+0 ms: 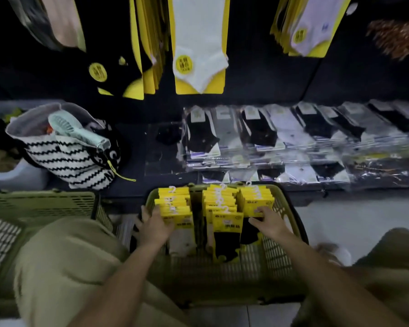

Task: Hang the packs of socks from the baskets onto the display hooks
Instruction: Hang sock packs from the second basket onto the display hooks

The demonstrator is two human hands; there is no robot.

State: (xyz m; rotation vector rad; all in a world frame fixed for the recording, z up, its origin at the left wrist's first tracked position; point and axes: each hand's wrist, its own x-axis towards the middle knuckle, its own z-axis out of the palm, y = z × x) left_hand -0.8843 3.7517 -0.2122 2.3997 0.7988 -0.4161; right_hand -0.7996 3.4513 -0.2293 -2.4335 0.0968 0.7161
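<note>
Display wall (257, 67), dark, spans the frame from 9 to 3 o'clock. Hanging packs (198, 43) on yellow cards sit on it at 11, 12 and 1 o'clock, with black, white and pale socks. Below runs a shelf (132, 142). Flat packs (281, 138) in clear wrap lie overlapped on it toward 2 o'clock, and a striped bag (66, 159) slumps at 9 o'clock.

A green basket (278, 256) stands on the floor at 6 o'clock, between the person's knees. A second basket (45, 204) sits at 8 o'clock. The green basket holds packs of socks (220, 204) stood on edge in three rows, yellow cards up, filling its 12 o'clock half.

The left hand (155, 228) lies at the 9 o'clock side of the left row. Its fingers are fairly straight along the row's flank and the thumb touches the front pack. The right hand (269, 224) is at the 3 o'clock side, fingers spread and relaxed, tips resting on the front pack of the right row. Neither hand has lifted a pack; the middle row stands between them, untouched.
</note>
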